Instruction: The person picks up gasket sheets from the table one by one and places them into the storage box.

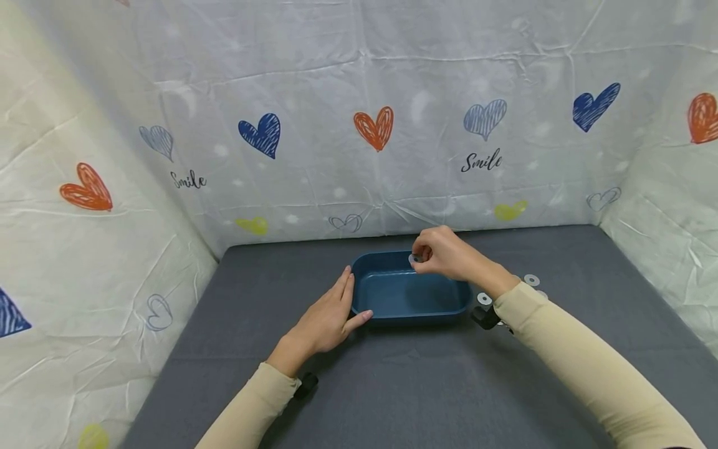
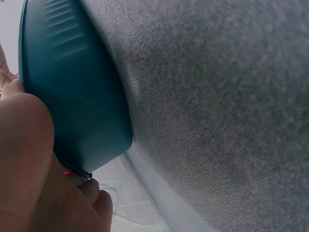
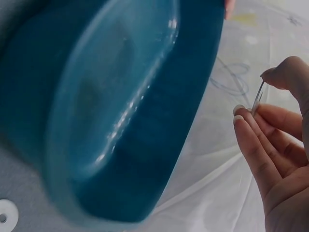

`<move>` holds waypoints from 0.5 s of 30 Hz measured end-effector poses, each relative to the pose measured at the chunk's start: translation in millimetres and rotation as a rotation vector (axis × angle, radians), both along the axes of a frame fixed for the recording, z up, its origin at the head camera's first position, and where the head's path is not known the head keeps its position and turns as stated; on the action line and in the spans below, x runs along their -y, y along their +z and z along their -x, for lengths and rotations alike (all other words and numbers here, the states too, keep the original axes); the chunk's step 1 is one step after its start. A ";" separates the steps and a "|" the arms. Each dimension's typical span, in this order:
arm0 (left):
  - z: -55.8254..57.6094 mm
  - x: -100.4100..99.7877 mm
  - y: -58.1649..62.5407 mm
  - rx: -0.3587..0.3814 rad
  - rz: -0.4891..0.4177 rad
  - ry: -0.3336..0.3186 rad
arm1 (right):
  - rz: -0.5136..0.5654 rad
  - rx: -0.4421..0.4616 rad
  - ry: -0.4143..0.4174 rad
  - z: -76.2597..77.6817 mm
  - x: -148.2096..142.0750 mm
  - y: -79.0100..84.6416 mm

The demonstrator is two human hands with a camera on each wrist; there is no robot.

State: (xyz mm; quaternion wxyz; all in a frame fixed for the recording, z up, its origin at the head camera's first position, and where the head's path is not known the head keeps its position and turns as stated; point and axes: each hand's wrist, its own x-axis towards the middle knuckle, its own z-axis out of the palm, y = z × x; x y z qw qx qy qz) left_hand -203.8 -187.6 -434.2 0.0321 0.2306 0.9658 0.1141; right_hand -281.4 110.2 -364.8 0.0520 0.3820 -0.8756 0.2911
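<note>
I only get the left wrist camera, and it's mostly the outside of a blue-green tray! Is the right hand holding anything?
Observer: Yes. The right hand is pinching a pale disc between thumb and fingers.

Operator: Cool! Are there more of them?

Observer: Yes, more discs lie on the grey table, to the right of the tray. The right arm hides part of that group, so I can't count them all.

Operator: What do they look like?

Observer: Flat and round, with a hole in the middle, like little rings.
</note>
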 end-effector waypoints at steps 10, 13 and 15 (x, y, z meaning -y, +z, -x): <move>-1.1 -0.7 2.5 0.021 0.000 0.006 | 0.008 0.006 0.068 14.7 23.5 -0.3; -1.5 -0.3 3.0 0.019 -0.009 0.001 | -0.015 0.006 0.081 20.2 30.0 0.7; -1.7 0.5 3.1 0.015 -0.013 0.000 | -0.038 0.010 0.095 24.3 34.8 1.5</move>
